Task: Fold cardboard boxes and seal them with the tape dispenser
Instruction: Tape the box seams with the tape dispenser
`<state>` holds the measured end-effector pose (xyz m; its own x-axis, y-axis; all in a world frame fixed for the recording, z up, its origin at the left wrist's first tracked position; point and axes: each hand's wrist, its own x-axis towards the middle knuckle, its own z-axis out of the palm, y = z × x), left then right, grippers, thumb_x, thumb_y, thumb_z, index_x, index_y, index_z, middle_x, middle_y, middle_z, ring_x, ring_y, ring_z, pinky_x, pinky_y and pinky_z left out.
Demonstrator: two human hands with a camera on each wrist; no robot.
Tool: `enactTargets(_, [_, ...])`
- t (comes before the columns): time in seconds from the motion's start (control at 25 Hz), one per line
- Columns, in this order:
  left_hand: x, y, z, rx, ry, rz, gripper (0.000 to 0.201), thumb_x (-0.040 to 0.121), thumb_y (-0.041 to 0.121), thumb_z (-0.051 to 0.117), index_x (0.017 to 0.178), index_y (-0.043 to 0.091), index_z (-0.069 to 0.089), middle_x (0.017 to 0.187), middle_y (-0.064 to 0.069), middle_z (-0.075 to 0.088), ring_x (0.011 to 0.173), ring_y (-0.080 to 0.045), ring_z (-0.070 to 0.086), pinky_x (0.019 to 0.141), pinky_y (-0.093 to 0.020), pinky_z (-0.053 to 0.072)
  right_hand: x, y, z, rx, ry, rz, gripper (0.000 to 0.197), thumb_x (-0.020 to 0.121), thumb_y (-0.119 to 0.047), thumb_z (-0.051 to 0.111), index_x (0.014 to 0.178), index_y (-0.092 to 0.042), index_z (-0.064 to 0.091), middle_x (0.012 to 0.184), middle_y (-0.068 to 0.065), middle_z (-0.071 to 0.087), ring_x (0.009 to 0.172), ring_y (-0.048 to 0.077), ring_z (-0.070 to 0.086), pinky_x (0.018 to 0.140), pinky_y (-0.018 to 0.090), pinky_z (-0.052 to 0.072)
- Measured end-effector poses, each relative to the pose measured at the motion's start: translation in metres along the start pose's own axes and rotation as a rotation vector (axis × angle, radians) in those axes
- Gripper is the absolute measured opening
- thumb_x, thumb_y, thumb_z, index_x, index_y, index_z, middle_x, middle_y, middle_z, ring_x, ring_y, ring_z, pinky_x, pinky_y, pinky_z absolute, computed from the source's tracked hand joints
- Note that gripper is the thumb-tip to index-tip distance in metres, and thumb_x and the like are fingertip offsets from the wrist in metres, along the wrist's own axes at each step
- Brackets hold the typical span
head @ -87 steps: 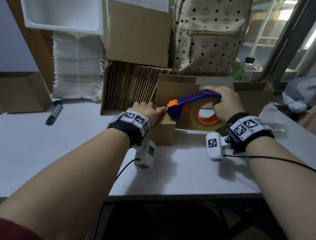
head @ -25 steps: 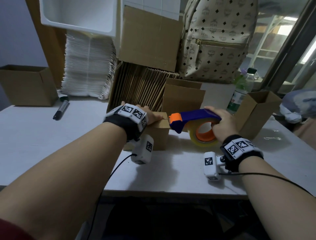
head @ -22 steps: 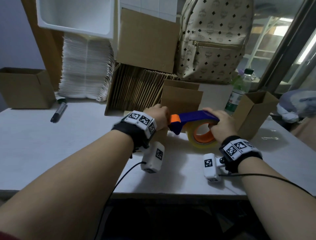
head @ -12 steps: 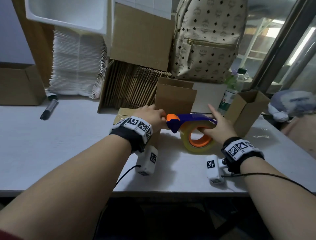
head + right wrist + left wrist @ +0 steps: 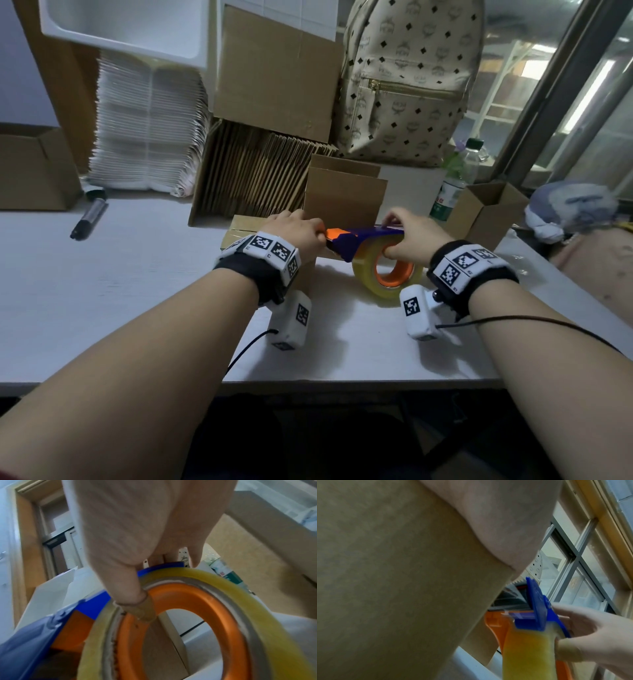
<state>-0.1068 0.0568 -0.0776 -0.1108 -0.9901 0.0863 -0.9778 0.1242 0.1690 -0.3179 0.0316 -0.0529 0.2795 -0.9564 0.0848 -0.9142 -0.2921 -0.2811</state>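
on the white table: small brown cardboard box [image 5: 239, 228]
left hand [image 5: 298, 231]: presses the box top, fingers' curl hidden
right hand [image 5: 412, 236]: grips blue-and-orange tape dispenser [image 5: 373, 255]

The left hand [image 5: 297, 230] covers most of the small box [image 5: 239, 229], so its fingertips and perhaps the tape's end stay hidden.

Dim indoor light, window daylight at right, wide-angle bending, blurred wrist views
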Motion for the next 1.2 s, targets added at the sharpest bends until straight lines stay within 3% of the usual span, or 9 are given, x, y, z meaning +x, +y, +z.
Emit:
enactTargets(0.08, [0.003, -0.001, -0.002, -0.012, -0.031, -0.002, 0.035, 0.094, 0.040, 0.033, 0.123, 0.035, 0.051, 0.123, -0.005, 0.049, 0.116, -0.025, 0.044, 0.099, -0.041, 0.031, 0.006, -0.009, -0.001, -0.103, -0.069, -0.060, 0.040, 0.074, -0.011, 0.071, 0.102, -0.019, 0.044, 0.098, 0.008, 0.060, 0.080, 0.024, 0.056, 0.063, 0.032, 0.043])
enactTargets(0.24, [0.004, -0.002, 0.000, -0.005, -0.046, 0.001, 0.035, 0.094, 0.041, 0.033, 0.124, 0.037, 0.050, 0.123, -0.006, 0.048, 0.116, -0.026, 0.043, 0.098, -0.042, 0.031, 0.011, -0.014, -0.003, -0.276, -0.140, -0.092, 0.047, 0.069, -0.019, 0.078, 0.095, -0.019, 0.039, 0.098, 0.007, 0.055, 0.078, 0.022, 0.052, 0.064, 0.032, 0.043])
enactTargets(0.36, [0.005, -0.002, -0.003, 0.012, -0.040, 0.003, 0.036, 0.094, 0.040, 0.033, 0.126, 0.035, 0.048, 0.123, -0.007, 0.048, 0.115, -0.028, 0.044, 0.095, -0.042, 0.033, 0.011, -0.017, 0.003, -0.347, -0.172, -0.124, 0.065, 0.071, -0.025, 0.077, 0.122, -0.029, 0.037, 0.106, 0.005, 0.048, 0.086, 0.023, 0.054, 0.075, 0.036, 0.051])
enactTargets(0.48, [0.006, -0.005, -0.002, 0.034, -0.032, 0.009, 0.037, 0.097, 0.038, 0.030, 0.130, 0.033, 0.045, 0.125, -0.008, 0.047, 0.116, -0.027, 0.044, 0.093, -0.041, 0.035, 0.008, -0.016, 0.007, -0.387, -0.219, -0.198, 0.078, 0.086, -0.024, 0.063, 0.145, -0.047, 0.017, 0.111, 0.008, 0.043, 0.092, 0.025, 0.051, 0.080, 0.032, 0.044])
enactTargets(0.64, [0.005, -0.021, -0.001, 0.016, -0.014, 0.025, 0.038, 0.100, 0.039, 0.024, 0.130, 0.029, 0.046, 0.130, -0.006, 0.048, 0.117, -0.026, 0.045, 0.093, -0.040, 0.037, 0.000, -0.015, 0.001, -0.354, -0.190, -0.223, 0.080, 0.089, -0.014, 0.057, 0.149, -0.041, 0.010, 0.111, 0.011, 0.045, 0.087, 0.024, 0.046, 0.074, 0.030, 0.034])
enactTargets(0.8, [0.002, -0.033, -0.001, 0.005, 0.017, -0.028, 0.043, 0.100, 0.038, 0.023, 0.140, 0.028, 0.037, 0.139, -0.003, 0.044, 0.125, -0.025, 0.042, 0.097, -0.039, 0.035, 0.003, -0.027, 0.000, -0.402, -0.158, -0.263, 0.083, 0.088, -0.017, 0.056, 0.147, -0.047, 0.006, 0.104, 0.006, 0.039, 0.086, 0.026, 0.049, 0.076, 0.035, 0.043])
enactTargets(0.92, [0.001, -0.039, -0.002, 0.015, 0.007, -0.052, 0.043, 0.100, 0.037, 0.023, 0.138, 0.027, 0.041, 0.138, -0.002, 0.045, 0.126, -0.024, 0.041, 0.098, -0.038, 0.035, 0.005, -0.031, -0.005, -0.435, -0.166, -0.260, 0.087, 0.087, -0.020, 0.058, 0.146, -0.050, 0.002, 0.104, 0.005, 0.039, 0.086, 0.026, 0.050, 0.079, 0.039, 0.048])
enactTargets(1.08, [-0.001, -0.039, -0.004, 0.012, 0.015, -0.043, 0.042, 0.100, 0.034, 0.024, 0.138, 0.027, 0.042, 0.140, -0.001, 0.045, 0.127, -0.024, 0.040, 0.100, -0.039, 0.033, -0.002, -0.027, -0.004, -0.385, -0.170, -0.274, 0.089, 0.086, -0.024, 0.061, 0.148, -0.045, 0.001, 0.105, 0.007, 0.042, 0.089, 0.026, 0.050, 0.074, 0.031, 0.038])
enactTargets(1.2, [-0.003, -0.042, -0.003, 0.020, 0.024, -0.041, 0.041, 0.100, 0.034, 0.024, 0.136, 0.027, 0.043, 0.138, -0.001, 0.046, 0.125, -0.024, 0.041, 0.099, -0.038, 0.033, -0.005, -0.024, -0.001, -0.346, -0.166, -0.269, 0.091, 0.086, -0.021, 0.063, 0.148, -0.044, 0.000, 0.107, 0.008, 0.045, 0.091, 0.025, 0.050, 0.076, 0.030, 0.038])
